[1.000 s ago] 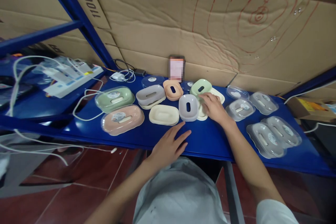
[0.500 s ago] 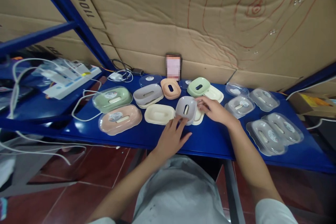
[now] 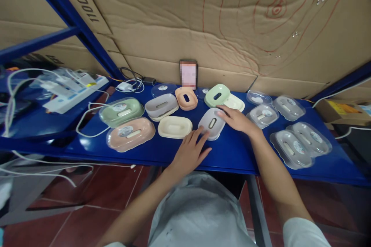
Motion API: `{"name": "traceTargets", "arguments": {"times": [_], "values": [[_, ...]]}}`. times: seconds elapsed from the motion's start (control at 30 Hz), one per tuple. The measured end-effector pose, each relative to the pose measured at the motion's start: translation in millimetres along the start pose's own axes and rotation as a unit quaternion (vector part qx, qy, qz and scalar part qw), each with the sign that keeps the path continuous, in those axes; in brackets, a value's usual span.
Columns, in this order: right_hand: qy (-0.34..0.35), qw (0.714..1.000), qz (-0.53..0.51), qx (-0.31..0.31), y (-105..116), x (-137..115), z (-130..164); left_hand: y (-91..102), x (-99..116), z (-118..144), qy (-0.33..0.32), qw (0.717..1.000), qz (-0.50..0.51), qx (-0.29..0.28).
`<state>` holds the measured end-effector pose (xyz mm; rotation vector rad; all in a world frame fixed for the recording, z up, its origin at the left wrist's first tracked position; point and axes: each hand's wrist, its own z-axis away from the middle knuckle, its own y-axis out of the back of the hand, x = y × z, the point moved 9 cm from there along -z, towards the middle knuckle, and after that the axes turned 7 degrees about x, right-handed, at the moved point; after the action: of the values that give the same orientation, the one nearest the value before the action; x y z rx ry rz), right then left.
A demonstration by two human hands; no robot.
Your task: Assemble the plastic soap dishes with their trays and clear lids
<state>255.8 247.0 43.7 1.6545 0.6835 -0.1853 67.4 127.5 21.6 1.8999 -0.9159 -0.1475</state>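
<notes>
Cardboard [image 3: 185, 19]: lining the wall behind, marked with red scribbles.
Tabletop [image 3: 234, 150]: blue, carrying soap-dish parts spread in rows.
Left hand [image 3: 189, 152]: lying near the front edge, fingers [image 3: 197, 135] loosely spread and reaching up to touch the near rim of the grey tray; they are not closing round anything. A second ago this hand was lying flat, short of the tray.
Right hand [image 3: 236, 119]: resting on the far right side of the grey tray, fingers lightly curled over its rim, pressing more than gripping.
Grey tray [image 3: 212, 123]: sitting mid-tabletop between the two hands, slot upward, now tilted and covering the cream base that was showing beside it a second ago. Judging by that, the tray is being seated onto a base, and the fit is looking close but not settled.
Cream base [image 3: 174, 126]: lying just left of the grey tray, bare.
Green dish [image 3: 121, 110]: sitting at far left under a clear lid.
Pink dish [image 3: 130, 134]: sitting in front of the green one, also lidded.
Clear lids [image 3: 300, 142]: lying overlapped at right, well apart from both hands.
Orange tray [image 3: 186, 98]: sitting near the wall.
Green tray [image 3: 217, 95]: sitting just behind the right hand.
</notes>
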Motion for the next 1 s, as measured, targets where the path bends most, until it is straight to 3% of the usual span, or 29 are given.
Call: {"name": "traceTargets", "arguments": {"times": [0.23, 0.37, 0.53, 0.67, 0.77, 0.87, 0.93, 1.0], "values": [[-0.001, 0.998, 0.065, -0.019, -12.6, -7.5, 0.3, 3.6, 3.7, -1.0, -0.012, 0.999, -0.031, 0.005], [-0.026, 0.991, 0.125, 0.03, 3.5, -2.4, -0.8, 6.6, 4.7, -1.4, -0.017, 0.999, -0.046, 0.016], [-0.151, 0.949, 0.226, 0.157, 51.8, 45.9, -5.0, 8.1, 6.5, -2.0, -0.022, 0.998, -0.044, 0.025], [-0.246, 0.916, 0.268, 0.172, 69.6, 85.6, -13.4, 10.5, 1.4, -1.7, 0.004, 0.999, -0.029, 0.046], [-0.243, 0.92, 0.251, 0.176, 79.4, 88.7, -19.1, 12.9, -2.3, -1.0, 0.018, 0.998, 0.003, 0.062], [-0.195, 0.934, 0.208, 0.216, 93.4, 71.3, -8.2, 11.4, -1.3, -1.3, 0.009, 0.997, 0.044, 0.055], [-0.13, 0.948, 0.081, 0.278, 98.9, 51.9, 12.9, 9.7, 0.3, -1.8, 0.0, 0.997, 0.064, 0.046], [-0.09, 0.936, -0.091, 0.327, 93.9, 38.5, 44.1, 8.2, 1.3, -2.0, -0.005, 0.996, 0.077, 0.036]]}}
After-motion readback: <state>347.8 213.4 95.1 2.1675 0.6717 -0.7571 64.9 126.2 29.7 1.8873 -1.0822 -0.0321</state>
